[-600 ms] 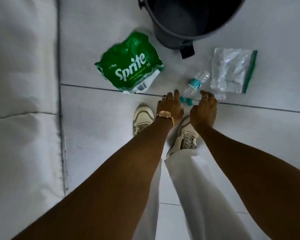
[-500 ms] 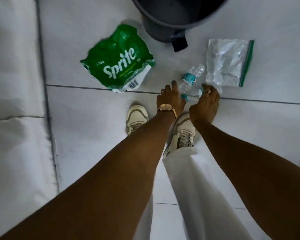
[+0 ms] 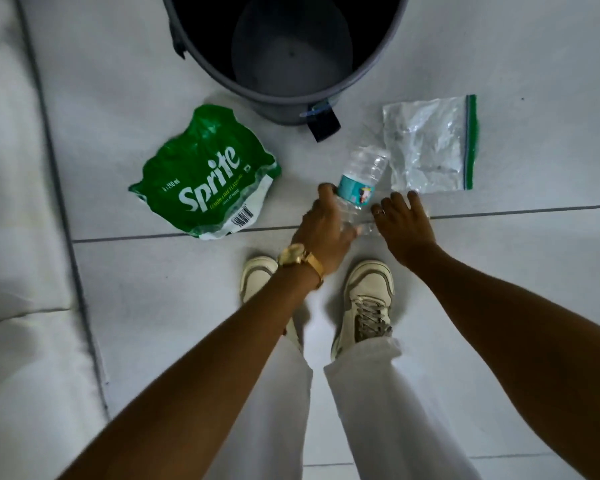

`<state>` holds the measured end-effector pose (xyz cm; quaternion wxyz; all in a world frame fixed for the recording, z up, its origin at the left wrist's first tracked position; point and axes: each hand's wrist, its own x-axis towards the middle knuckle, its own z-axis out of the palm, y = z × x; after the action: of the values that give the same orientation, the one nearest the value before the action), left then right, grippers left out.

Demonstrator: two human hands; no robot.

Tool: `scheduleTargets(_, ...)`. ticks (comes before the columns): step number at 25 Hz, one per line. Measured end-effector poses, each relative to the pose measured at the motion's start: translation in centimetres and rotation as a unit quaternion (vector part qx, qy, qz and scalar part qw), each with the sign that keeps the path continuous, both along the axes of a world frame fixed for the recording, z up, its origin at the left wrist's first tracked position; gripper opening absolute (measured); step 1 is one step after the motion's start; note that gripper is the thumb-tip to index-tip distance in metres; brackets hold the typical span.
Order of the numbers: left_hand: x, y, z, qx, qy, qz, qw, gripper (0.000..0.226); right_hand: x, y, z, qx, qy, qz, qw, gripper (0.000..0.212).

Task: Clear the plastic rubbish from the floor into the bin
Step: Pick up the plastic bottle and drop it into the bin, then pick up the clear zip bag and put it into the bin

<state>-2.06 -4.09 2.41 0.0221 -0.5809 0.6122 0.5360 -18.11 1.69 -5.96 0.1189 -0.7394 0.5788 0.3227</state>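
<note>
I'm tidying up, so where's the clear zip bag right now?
In the head view the zip bag lies flat on the floor, right of the bin, just beyond the water bottle and the right hand.

left hand (image 3: 322,226): wrapped around clear bottle (image 3: 359,180), neck end
right hand (image 3: 404,223): fingers spread, just beside bottle
bin (image 3: 187,32): open, grey
Sprite wrap (image 3: 205,174): flat on floor (image 3: 534,271), left of bottle
zip bag (image 3: 430,143): right of bottle

The person wore a gold wristwatch (image 3: 296,255) on the left wrist, a finger ring (image 3: 379,212), white trousers (image 3: 388,410) and cream lace-up sneakers (image 3: 367,303).
</note>
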Motion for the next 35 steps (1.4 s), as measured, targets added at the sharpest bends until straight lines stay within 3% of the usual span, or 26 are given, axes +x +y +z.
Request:
scheduleTargets(2, 1.0, -0.7, 5.6, -0.082, 0.043, -0.002, 0.996, 0.060, 1.4, -0.2, 2.7, -0.026, -0.102, -0.158, 0.982, 0.057)
scheduleTargets(3, 1.5, -1.9, 8.1, -0.130, 0.056, 0.013, 0.990, 0.060, 2.2, -0.4, 4.5, -0.051, -0.162, -0.242, 0.955, 0.058)
scheduleTargets(5, 2.4, -5.4, 11.3, -0.220, 0.053, 0.046, 0.973, 0.064, 4.0, -0.6, 8.2, -0.117, -0.262, -0.366, 0.885, 0.059)
scheduleTargets(7, 2.8, -10.2, 12.4, -0.269, -0.005, 0.052, 0.962, 0.066, 5.4, -1.8, 12.3, -0.185, -0.352, -0.449, 0.800, 0.060)
scheduleTargets(9, 2.5, -15.3, 11.3, -0.247, -0.099, 0.019, 0.964, 0.067, 6.3, -3.8, 15.9, -0.231, -0.402, -0.505, 0.728, 0.063)
scheduleTargets(11, 1.6, -19.5, 9.4, -0.183, -0.172, -0.030, 0.967, 0.066, 6.7, -6.9, 18.7, -0.247, -0.423, -0.529, 0.693, 0.068)
scheduleTargets(14, 0.9, -22.5, 6.4, -0.080, -0.237, -0.085, 0.964, 0.075, 6.7, -12.8, 20.8, -0.245, -0.453, -0.521, 0.681, 0.068)
scheduleTargets(16, 0.7, -23.5, 5.5, -0.043, -0.261, -0.079, 0.961, 0.084, 6.3, -17.1, 20.8, -0.245, -0.434, -0.501, 0.707, 0.069)
scheduleTargets(20, 0.5, -23.2, 7.2, -0.182, -0.221, -0.008, 0.958, 0.062, 6.1, -23.9, 18.8, -0.168, -0.329, -0.449, 0.814, 0.079)
scheduleTargets(23, 0.8, -20.5, 9.8, -0.249, -0.212, 0.020, 0.945, 0.056, 5.9, -24.4, 17.7, -0.161, -0.264, -0.426, 0.850, 0.078)
scheduleTargets(25, 0.0, -18.5, 11.1, -0.260, -0.213, 0.022, 0.941, 0.053, 4.6, -22.6, 17.3, -0.241, -0.270, -0.437, 0.823, 0.062)
scheduleTargets(28, -2.9, -15.6, 12.2, -0.305, -0.191, -0.023, 0.933, 0.050, 1.8, -17.9, 15.4, -0.331, -0.336, -0.517, 0.715, 0.033)
scheduleTargets(29, -4.3, -14.6, 12.1, -0.331, -0.163, -0.054, 0.928, 0.049, 0.7, -15.9, 14.1, -0.328, -0.334, -0.544, 0.696, 0.028)
scheduleTargets(32, -8.2, -12.1, 9.9, -0.342, -0.068, -0.175, 0.921, 0.043, -1.6, -11.2, 9.3, -0.247, -0.263, -0.599, 0.715, 0.034)
scheduleTargets(34, -10.5, -10.6, 6.0, -0.237, -0.067, -0.251, 0.936, 0.046, -2.9, -8.7, 6.0, -0.176, -0.180, -0.644, 0.722, 0.052)
scheduleTargets(35, -11.4, -10.0, 3.6, -0.162, -0.085, -0.269, 0.946, 0.051, -3.6, -7.7, 4.5, -0.148, -0.149, -0.675, 0.707, 0.064)
